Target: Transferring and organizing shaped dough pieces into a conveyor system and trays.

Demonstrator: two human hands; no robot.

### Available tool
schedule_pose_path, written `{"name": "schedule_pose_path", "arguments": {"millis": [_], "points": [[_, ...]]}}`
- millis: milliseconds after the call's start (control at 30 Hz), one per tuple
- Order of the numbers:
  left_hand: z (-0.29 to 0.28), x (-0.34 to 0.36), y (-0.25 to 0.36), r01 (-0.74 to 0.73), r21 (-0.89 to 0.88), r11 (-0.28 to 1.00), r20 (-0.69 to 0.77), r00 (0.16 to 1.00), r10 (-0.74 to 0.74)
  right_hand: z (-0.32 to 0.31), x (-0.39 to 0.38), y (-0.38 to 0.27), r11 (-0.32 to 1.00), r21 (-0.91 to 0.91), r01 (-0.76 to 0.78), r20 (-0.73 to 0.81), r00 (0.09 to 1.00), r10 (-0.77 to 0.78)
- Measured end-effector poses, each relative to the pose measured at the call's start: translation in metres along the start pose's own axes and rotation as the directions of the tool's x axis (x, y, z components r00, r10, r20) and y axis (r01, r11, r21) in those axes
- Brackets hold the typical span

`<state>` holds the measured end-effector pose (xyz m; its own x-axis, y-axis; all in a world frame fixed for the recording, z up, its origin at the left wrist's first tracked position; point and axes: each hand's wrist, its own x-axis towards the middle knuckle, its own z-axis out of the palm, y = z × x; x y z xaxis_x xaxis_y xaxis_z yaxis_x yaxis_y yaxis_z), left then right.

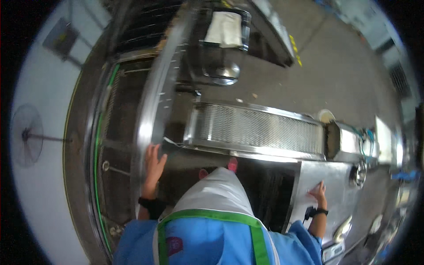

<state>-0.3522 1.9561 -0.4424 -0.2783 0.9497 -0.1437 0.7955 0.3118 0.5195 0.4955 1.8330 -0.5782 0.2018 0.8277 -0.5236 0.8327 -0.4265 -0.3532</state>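
My left hand point(154, 167) is beside a long metal rail point(149, 110) on the left, with its fingers apart and nothing in them. Whether the fingertips touch the rail, I cannot tell. Over on the right, my right hand point(319, 193) is low over a flat metal table point(304, 176). Its thumb and fingers are apart, and no held object shows. Dark bands circle both wrists. Ahead of me, a metal mesh conveyor belt point(260, 128) runs from left to right between metal side rails.
A chair point(221, 57) with a pale cloth point(227, 28) stands at the far side. A round metal container point(360, 174) sits at the table's right edge, and a pale bucket point(326, 115) beyond the belt. A fan point(26, 134) stands far left. A small scale-like device point(334, 251) is lower right.
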Motion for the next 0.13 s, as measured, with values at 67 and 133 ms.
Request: {"name": "schedule_pose_path", "arguments": {"millis": [67, 133], "points": [[-0.014, -0.015, -0.011, 0.018, 0.083, 0.996, -0.073, 0.997, -0.012, 0.023, -0.002, -0.043, 0.996, -0.083, -0.038, -0.065, 0.997, 0.032], [-0.029, -0.018, -0.014, 0.053, 0.121, 0.991, -0.056, 0.997, -0.047, 0.017, -0.009, -0.077, 0.984, -0.093, 0.153, -0.022, 0.988, -0.156]]}}
